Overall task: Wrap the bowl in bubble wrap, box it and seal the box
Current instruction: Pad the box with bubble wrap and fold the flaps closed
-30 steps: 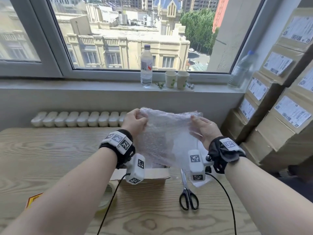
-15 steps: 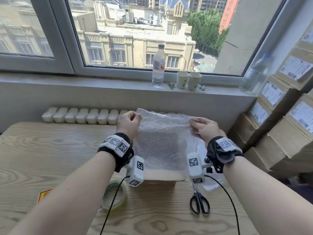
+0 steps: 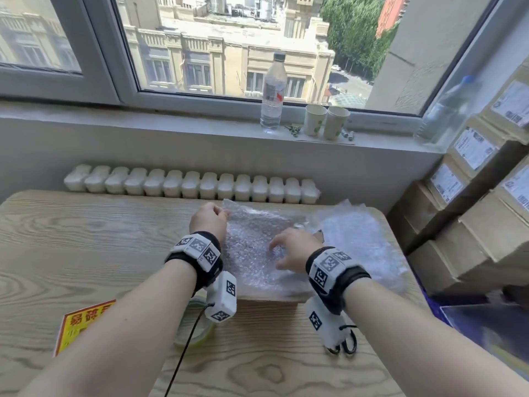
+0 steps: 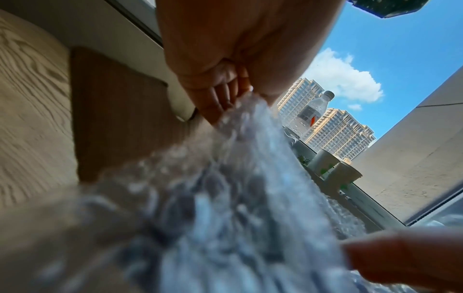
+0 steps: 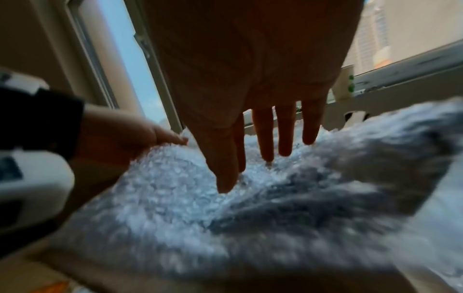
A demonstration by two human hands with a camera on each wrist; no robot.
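A sheet of bubble wrap (image 3: 252, 253) lies spread over the open cardboard box (image 3: 272, 297) on the wooden table (image 3: 86, 239). My left hand (image 3: 221, 215) pinches the sheet's far left corner; in the left wrist view the curled fingers (image 4: 220, 99) hold the bubble wrap (image 4: 250, 178) edge. My right hand (image 3: 276, 252) presses down on the middle of the sheet, and its straight, spread fingers (image 5: 265, 138) touch the bubble wrap (image 5: 200, 208). The bowl is not visible; the sheet hides the inside of the box.
More bubble wrap (image 3: 357, 242) is piled right of the box. A tape roll (image 3: 194, 335) and a yellow-red sticker (image 3: 83, 325) lie near left, scissors (image 3: 347, 343) near right. Stacked labelled cartons (image 3: 486, 224) line the right side. A bottle (image 3: 273, 93) and cups (image 3: 326, 121) stand on the sill.
The sheet, held up by both hands before, has come down flat over the box. My right hand let go of its corner and now presses on the middle.
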